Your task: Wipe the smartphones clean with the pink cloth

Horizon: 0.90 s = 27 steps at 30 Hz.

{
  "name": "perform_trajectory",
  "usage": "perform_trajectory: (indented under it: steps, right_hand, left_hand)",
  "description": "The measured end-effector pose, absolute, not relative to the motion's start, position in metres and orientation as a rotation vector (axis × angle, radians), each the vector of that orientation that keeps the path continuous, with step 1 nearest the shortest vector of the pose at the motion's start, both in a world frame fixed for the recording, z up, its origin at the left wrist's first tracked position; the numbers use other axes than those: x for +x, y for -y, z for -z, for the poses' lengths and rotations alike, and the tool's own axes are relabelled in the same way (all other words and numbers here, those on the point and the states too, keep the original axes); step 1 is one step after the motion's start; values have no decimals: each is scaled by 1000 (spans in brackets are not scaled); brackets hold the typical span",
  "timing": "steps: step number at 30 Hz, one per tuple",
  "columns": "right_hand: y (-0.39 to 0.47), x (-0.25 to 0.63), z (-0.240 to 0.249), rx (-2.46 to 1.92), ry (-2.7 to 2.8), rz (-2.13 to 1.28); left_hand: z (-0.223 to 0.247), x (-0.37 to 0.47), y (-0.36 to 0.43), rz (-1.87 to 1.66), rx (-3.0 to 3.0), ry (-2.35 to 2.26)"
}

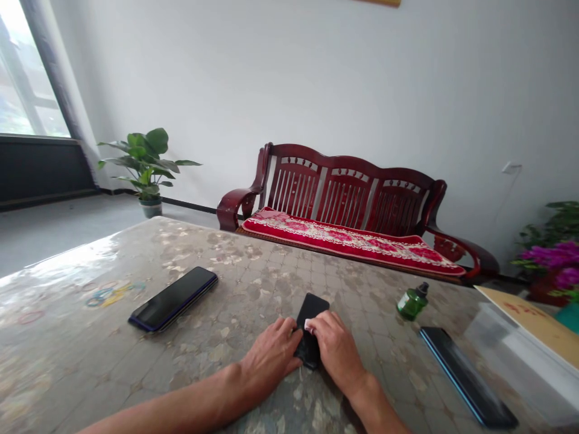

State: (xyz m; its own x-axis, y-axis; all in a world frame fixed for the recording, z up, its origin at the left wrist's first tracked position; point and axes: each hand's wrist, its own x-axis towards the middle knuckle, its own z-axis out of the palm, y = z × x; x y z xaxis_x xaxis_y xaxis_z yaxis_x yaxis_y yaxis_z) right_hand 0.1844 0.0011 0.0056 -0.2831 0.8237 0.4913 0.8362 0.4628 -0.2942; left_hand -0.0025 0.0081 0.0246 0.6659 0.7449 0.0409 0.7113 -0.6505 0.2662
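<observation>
A black smartphone (312,305) lies on the patterned tabletop in front of me, partly covered by my hands. My left hand (274,348) grips its left edge with bent fingers and steadies it on the table. In my right hand (338,348), a small white wad (308,325), tissue or cloth, is pinched between the fingers against the phone's screen. To the left lies a larger dark phone (176,298) with a bluish-purple edge. Another phone with a blue edge (465,377) lies to the right, below a small green bottle with a black cap (412,302).
Colourful rubber bands (111,295) lie on the table (226,295) at the left. At the right edge are a clear plastic box (520,361) and a tan card or folder (534,316). Beyond the table stand a wooden bench (344,187) and a potted plant (149,163).
</observation>
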Motion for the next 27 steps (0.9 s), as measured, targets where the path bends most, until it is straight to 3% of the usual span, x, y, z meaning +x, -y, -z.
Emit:
perform_trajectory:
  steps: [19, 27]
  right_hand:
    - [-46, 187, -19, -1715, 2170, 128]
    - [-1, 174, -19, -1487, 2353, 22]
  left_hand:
    - [-4, -8, -14, -326, 3073, -814]
    - [-3, -1, -5, -342, 3040, -832]
